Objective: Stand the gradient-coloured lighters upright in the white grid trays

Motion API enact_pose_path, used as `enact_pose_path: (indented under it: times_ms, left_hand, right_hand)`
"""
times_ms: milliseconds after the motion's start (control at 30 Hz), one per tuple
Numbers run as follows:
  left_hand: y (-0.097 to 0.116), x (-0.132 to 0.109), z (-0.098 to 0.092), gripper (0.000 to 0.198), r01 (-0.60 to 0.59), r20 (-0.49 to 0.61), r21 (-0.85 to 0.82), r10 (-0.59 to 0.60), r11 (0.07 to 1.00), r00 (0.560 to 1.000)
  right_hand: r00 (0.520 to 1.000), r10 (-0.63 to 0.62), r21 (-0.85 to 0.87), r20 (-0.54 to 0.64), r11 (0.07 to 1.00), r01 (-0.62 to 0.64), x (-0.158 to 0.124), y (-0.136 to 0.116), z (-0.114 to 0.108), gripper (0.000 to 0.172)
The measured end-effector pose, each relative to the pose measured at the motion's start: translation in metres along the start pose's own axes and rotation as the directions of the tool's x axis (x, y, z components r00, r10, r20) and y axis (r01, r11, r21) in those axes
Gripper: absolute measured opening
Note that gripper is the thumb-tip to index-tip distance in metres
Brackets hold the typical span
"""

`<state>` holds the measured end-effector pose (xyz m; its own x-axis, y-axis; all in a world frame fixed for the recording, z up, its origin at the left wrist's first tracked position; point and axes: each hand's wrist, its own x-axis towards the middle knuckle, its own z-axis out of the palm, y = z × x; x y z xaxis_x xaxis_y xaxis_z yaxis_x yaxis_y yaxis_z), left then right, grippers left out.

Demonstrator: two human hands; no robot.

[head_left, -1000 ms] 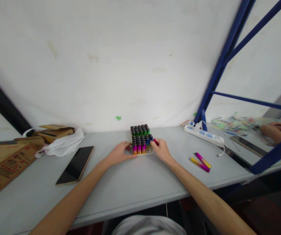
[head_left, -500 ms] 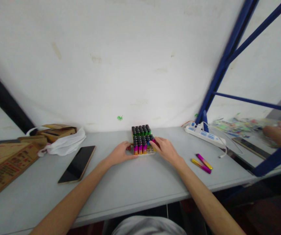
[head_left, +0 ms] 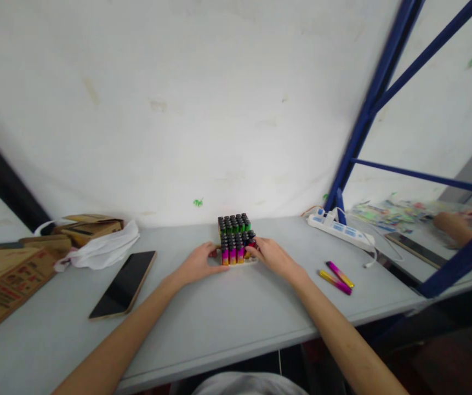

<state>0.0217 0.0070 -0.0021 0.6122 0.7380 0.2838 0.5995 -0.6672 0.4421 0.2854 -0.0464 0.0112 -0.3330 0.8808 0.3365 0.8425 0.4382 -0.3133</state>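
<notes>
Several lighters with black tops stand upright in a pale tray near the wall. The front rows of lighters are purple fading to yellow, and the back rows of lighters are green. My left hand holds the tray's left side, its thumb along the front edge. At the right side, my right hand pinches a lighter by its upper part among the others; its lower end is hidden. To the right, two loose purple-and-yellow lighters lie on the table.
A phone lies to the left, near a white plastic bag and cardboard boxes. A power strip sits at the back right by a blue metal frame. Beyond it, another person's hands work near another phone.
The lighter in my right hand has gone from tilted, partly outside the right edge, to more upright within the tray. My left hand keeps its hold. The view has shifted slightly.
</notes>
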Motion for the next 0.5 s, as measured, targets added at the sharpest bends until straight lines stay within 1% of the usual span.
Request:
enact_pose_path:
  times_ms: [67,133,200,233,300,367,400,500]
  left_hand:
    - [0.001,0.000,0.000,0.053,0.006,-0.008,0.007,-0.006,1.000,1.000]
    - [0.001,-0.001,-0.001,0.052,0.008,-0.015,0.008,-0.008,1.000,1.000]
    - [0.001,-0.001,-0.001,0.051,0.007,-0.020,-0.001,-0.007,1.000,1.000]
    - [0.000,-0.001,0.000,0.051,0.006,-0.021,-0.006,-0.006,1.000,1.000]
    - [-0.001,-0.001,0.000,0.051,0.005,-0.016,-0.011,-0.005,1.000,1.000]
    - [-0.001,-0.001,0.000,0.052,0.005,-0.009,-0.011,-0.006,1.000,1.000]
    - [-0.001,-0.001,0.000,0.052,0.004,-0.006,-0.012,-0.004,1.000,1.000]
    - [-0.002,-0.001,0.000,0.054,0.007,-0.013,-0.013,-0.007,1.000,1.000]
  right_hand:
    - [1.000,0.016,-0.090,0.023,0.996,-0.014,-0.001,-0.005,-0.002,0.035]
    - [0.999,0.037,-0.211,0.006,0.977,-0.034,-0.002,-0.011,-0.001,0.035]
    - [0.999,0.031,-0.305,-0.018,0.952,-0.035,-0.004,-0.015,0.000,0.037]
    - [1.000,0.018,-0.323,-0.024,0.946,-0.024,-0.005,-0.016,0.000,0.038]
    - [1.000,-0.006,-0.300,-0.026,0.954,-0.002,-0.010,-0.012,-0.006,0.038]
    - [0.999,0.004,-0.244,-0.035,0.970,-0.012,-0.020,-0.001,-0.021,0.036]
    - [0.999,0.029,-0.221,-0.042,0.975,-0.038,-0.027,0.008,-0.030,0.034]
    - [0.987,0.146,-0.216,-0.075,0.963,-0.159,-0.064,0.043,-0.063,0.028]
